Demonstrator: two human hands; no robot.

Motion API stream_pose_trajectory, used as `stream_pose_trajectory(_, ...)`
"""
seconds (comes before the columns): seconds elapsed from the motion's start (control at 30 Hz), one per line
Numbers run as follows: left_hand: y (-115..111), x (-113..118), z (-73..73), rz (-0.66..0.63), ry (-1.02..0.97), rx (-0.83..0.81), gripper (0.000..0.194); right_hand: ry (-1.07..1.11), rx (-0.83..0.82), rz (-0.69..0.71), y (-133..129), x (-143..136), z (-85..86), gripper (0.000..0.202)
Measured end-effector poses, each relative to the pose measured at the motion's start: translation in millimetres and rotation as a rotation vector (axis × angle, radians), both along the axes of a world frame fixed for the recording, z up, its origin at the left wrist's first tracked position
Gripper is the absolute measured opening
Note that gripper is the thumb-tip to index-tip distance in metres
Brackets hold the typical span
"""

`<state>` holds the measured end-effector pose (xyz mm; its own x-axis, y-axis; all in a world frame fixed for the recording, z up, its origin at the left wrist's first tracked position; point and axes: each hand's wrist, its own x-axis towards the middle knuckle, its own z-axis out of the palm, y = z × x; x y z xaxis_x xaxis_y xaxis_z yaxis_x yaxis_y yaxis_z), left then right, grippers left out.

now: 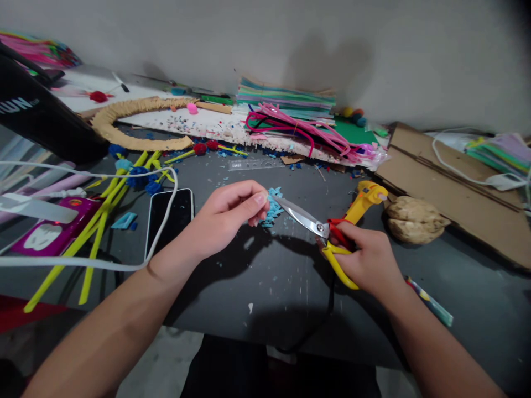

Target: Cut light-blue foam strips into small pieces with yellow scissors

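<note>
My right hand point(369, 254) grips a pair of scissors point(305, 219) by its red and yellow handles. The blades look closed together and point left, their tip close to my left fingertips. My left hand point(232, 213) is closed in a pinch over the table; whatever lies between thumb and forefinger is too small or hidden to name. Just behind these fingertips lies a small heap of light blue cut pieces point(274, 209). A yellow glue gun point(363, 202) rests beyond my right hand, beside a round, brown, wrinkled object point(416, 219).
A phone point(168, 215), a white cable point(176, 188) and yellow stems with blue flowers point(102, 221) lie at left. Behind are a beige curved strip point(108, 124), a clear ruler point(255, 165) and pink pipe cleaners point(298, 130). Cardboard point(456, 188) covers the right; a black tumbler point(45, 110) stands far left.
</note>
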<state>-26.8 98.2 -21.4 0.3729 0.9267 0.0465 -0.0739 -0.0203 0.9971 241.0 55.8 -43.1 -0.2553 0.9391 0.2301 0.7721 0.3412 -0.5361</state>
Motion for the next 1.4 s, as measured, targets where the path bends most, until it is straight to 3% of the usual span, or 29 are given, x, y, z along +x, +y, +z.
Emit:
stream_pose_trajectory(0.23, 0.4, -0.1, 1.5, 0.011, 0.066, 0.042, 0.021, 0.057, -0.061, -0.069, 0.5, 3.0, -1.5, 0.008)
stream_pose_trajectory(0.3, 1.4, -1.9, 2.9, 0.032, 0.199, 0.125, 0.023, 0.065, -0.067, -0.092, 1.3, 4.3, -3.1, 0.010)
stream_pose_trajectory(0.43, 3.7, -6.2, 3.0, 0.113, 0.634, 0.448, 0.020, 0.071, -0.060, -0.103, 2.8, 6.7, -6.3, 0.012)
stream_pose_trajectory(0.53, 5.9, -7.8, -2.5, 0.046, 0.806, 0.596, 0.021, 0.074, -0.038, -0.098, 3.2, 7.8, -7.6, 0.012)
stream_pose_trajectory(0.63, 10.7, -11.1, -10.2, 0.003, 0.936, 0.604, 0.029, 0.061, -0.002, -0.104, 3.5, 8.1, -7.5, 0.012)
stream_pose_trajectory(0.73, 19.5, -21.3, -13.5, 0.058, 1.048, 0.585, 0.034, 0.042, 0.036, -0.137, 4.3, 8.8, -6.5, 0.010)
stream_pose_trajectory(0.87, 31.5, -42.4, -8.9, 0.087, 1.125, 0.554, 0.029, -0.007, 0.086, -0.170, 5.8, 12.6, -6.4, 0.011)
stream_pose_trajectory(1.0, 36.0, -55.6, -6.3, -0.014, 1.122, 0.490, 0.021, -0.058, 0.104, -0.154, 7.5, 16.1, -10.0, 0.008)
stream_pose_trajectory(1.13, 35.9, -53.8, -10.5, -0.088, 1.144, 0.430, 0.022, -0.082, 0.109, -0.132, 8.8, 16.5, -13.8, 0.007)
stream_pose_trajectory(1.4, 40.1, -46.3, -24.2, -0.181, 1.115, 0.508, 0.021, -0.087, 0.113, -0.127, 11.5, 17.2, -17.8, 0.008)
